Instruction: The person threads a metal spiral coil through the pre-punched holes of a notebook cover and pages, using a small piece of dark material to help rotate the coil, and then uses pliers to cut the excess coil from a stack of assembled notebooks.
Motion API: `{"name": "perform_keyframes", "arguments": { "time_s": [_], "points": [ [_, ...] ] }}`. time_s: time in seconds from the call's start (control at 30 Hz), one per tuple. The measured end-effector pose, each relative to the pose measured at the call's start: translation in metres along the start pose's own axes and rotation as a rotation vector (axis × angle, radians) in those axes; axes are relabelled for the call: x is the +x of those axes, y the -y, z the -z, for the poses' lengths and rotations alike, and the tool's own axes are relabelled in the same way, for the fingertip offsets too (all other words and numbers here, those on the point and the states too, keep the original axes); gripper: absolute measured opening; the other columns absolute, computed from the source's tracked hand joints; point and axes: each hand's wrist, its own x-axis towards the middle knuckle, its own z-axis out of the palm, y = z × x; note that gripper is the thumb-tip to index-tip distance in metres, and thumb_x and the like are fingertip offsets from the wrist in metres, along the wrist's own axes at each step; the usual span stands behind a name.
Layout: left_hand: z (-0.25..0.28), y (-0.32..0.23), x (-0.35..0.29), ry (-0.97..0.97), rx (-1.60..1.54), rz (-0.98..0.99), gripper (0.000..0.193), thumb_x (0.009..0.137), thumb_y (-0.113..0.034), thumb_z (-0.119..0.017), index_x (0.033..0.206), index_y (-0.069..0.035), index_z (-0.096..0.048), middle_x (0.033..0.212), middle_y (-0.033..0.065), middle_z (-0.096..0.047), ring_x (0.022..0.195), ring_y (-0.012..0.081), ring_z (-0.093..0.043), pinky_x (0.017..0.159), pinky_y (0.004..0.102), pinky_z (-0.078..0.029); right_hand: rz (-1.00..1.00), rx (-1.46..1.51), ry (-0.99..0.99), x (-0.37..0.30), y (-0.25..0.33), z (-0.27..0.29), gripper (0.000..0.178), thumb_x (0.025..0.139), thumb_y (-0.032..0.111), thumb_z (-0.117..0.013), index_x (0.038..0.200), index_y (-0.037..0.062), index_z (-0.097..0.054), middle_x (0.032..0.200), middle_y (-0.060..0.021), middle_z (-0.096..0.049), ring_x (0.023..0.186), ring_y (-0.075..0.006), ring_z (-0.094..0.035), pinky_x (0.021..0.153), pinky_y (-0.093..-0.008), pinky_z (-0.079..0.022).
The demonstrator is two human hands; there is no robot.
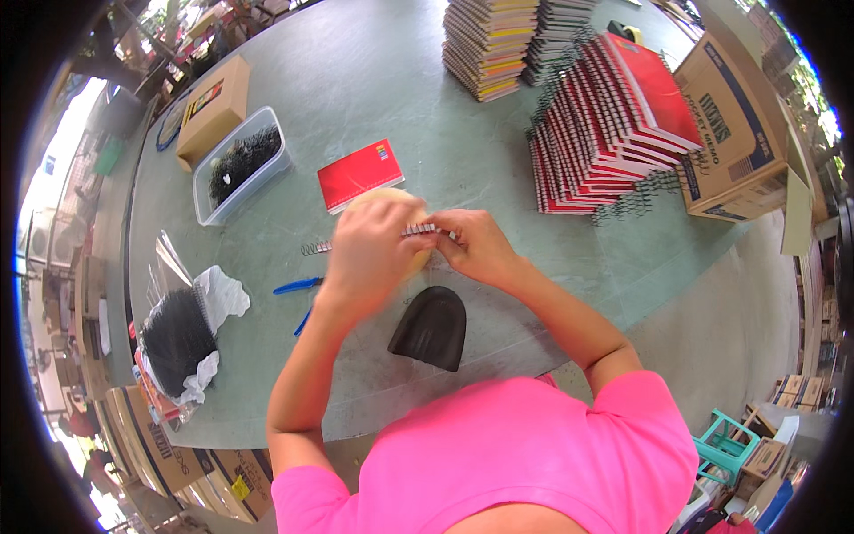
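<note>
My right hand (471, 245) is closed, thumb and fingers pinching the end of a small spiral-bound notebook (419, 230) whose white, coil-pierced edge shows. My left hand (374, 254) lies over the same notebook and is smeared by motion, so its grip is unclear. A loose end of black spiral wire (314, 249) sticks out to the left of it. Behind and under the hands is a pale yellow rounded thing (384, 195), mostly hidden. Blue-handled pliers (298, 286) lie left of my left wrist, partly covered. A dark rounded pad (431, 327) lies between my forearms.
A red notebook (360, 174) lies just beyond my hands. Far left are a clear tub (243, 191) of black coils and a cardboard box (213, 107). More coils (178, 338) lie near left. Stacked red notebooks (614, 133), other notebooks (489, 44) and a carton (734, 133) stand right.
</note>
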Motion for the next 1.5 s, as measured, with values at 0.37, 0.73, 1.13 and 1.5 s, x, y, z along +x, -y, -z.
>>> {"name": "perform_keyframes", "arguments": {
  "time_s": [0.37, 0.73, 1.13, 1.5],
  "points": [
    [0.025, 0.006, -0.018, -0.362, -0.047, -0.054, 0.029, 0.083, -0.019, -0.066, 0.107, -0.003, -0.063, 0.099, 0.0112, -0.064, 0.087, 0.0252, -0.061, 0.079, 0.0330, -0.047, 0.248, -0.198, 0.063, -0.004, 0.080, 0.082, 0.033, 0.079, 0.007, -0.064, 0.111, 0.0124, -0.065, 0.105, -0.0158, -0.063, 0.094, -0.0309, -0.061, 0.074, -0.0333, -0.051],
    [0.008, 0.025, -0.042, -0.223, -0.205, 0.098, 0.031, 0.085, -0.026, -0.066, 0.108, -0.005, -0.064, 0.101, 0.0127, -0.063, 0.092, 0.0232, -0.059, 0.080, 0.0326, -0.046, 0.125, -1.235, -0.335, -0.001, 0.075, 0.209, 0.059, 0.093, 0.047, -0.043, 0.133, 0.0035, -0.045, 0.132, -0.0186, -0.048, 0.126, -0.0335, -0.042, 0.105, -0.0430, -0.031],
    [0.000, 0.073, -0.023, -0.247, -0.099, 0.045, 0.016, 0.082, -0.011, -0.064, 0.097, -0.005, -0.067, 0.091, 0.0135, -0.065, 0.091, 0.0279, -0.059, 0.078, 0.0352, -0.046, 0.148, -1.299, -0.245, 0.020, 0.087, 0.181, 0.052, 0.094, 0.041, -0.044, 0.130, 0.0032, -0.047, 0.132, -0.0182, -0.048, 0.123, -0.0339, -0.044, 0.103, -0.0426, -0.033],
    [-0.038, 0.173, -0.023, 0.097, 0.561, -0.109, 0.039, 0.082, -0.024, -0.061, 0.113, -0.001, -0.060, 0.114, 0.0136, -0.062, 0.106, 0.0264, -0.057, 0.090, 0.0375, -0.043, 0.571, -0.893, -0.209, -0.002, 0.105, 0.155, 0.031, 0.091, 0.020, -0.055, 0.114, -0.0010, -0.061, 0.122, -0.0186, -0.057, 0.117, -0.0310, -0.052, 0.099, -0.0392, -0.039]
  ]
}}
